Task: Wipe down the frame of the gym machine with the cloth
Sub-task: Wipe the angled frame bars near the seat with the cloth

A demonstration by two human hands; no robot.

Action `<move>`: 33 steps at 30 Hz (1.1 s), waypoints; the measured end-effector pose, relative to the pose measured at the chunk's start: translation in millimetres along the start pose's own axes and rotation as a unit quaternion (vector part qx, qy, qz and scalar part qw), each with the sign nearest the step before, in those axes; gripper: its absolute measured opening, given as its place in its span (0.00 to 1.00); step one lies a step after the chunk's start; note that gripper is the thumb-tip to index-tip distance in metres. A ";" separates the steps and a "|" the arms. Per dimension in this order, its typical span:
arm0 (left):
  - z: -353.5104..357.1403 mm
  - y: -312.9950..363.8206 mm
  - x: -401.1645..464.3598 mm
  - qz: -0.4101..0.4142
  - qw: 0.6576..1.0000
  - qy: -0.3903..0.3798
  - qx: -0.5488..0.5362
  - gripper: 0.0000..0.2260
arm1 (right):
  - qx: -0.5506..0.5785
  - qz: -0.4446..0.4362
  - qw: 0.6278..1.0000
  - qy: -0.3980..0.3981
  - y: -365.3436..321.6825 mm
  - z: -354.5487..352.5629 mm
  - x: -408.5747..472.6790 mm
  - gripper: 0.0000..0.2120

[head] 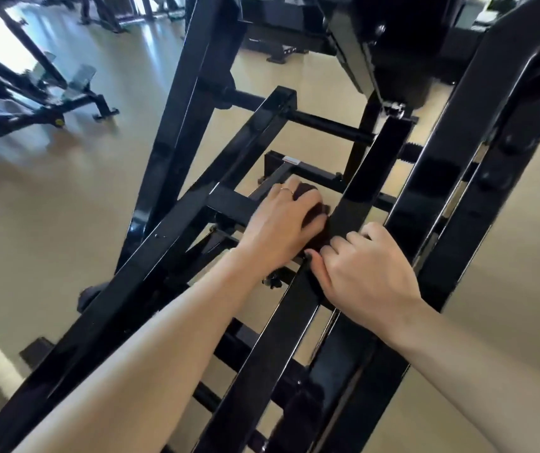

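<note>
On a gym's pale floor (49,204) stands a glossy black steel machine frame (177,125). The left hand (281,223) presses a dark maroon cloth (308,191) against a slanted bar mid-wipe; the right hand (370,266) grips that bar. Next, likely slide the cloth along

cloth (311,204) under left hand (281,227), right hand (366,273) beside, both on frame bar (363,191)
</note>
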State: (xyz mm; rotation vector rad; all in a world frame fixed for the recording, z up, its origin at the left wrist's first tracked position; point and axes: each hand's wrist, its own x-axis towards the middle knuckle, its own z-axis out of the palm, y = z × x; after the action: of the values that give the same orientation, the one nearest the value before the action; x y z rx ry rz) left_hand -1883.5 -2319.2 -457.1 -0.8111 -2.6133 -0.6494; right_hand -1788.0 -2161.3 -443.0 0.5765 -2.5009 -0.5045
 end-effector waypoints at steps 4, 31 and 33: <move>-6.3 -17.4 3.8 -0.010 1.000 -0.018 -0.014 0.13 | -0.007 0.018 1.000 0.023 -1.0 3.3 -0.7 0.28; -6.6 -51.4 -182.0 -0.132 0.990 -0.044 -0.010 0.14 | -0.031 0.009 0.998 0.060 -3.5 12.4 -3.2 0.30; 2.0 -28.2 -183.4 -0.072 0.992 -0.101 -0.019 0.14 | -0.026 0.010 0.998 0.056 -2.9 10.0 -2.4 0.30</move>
State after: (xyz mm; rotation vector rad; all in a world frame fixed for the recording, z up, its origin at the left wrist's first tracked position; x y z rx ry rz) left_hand -1756.8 -2420.9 -546.8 -0.7399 -2.8722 -0.6917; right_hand -1790.9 -2160.2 -453.1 0.5433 -2.3787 -0.5153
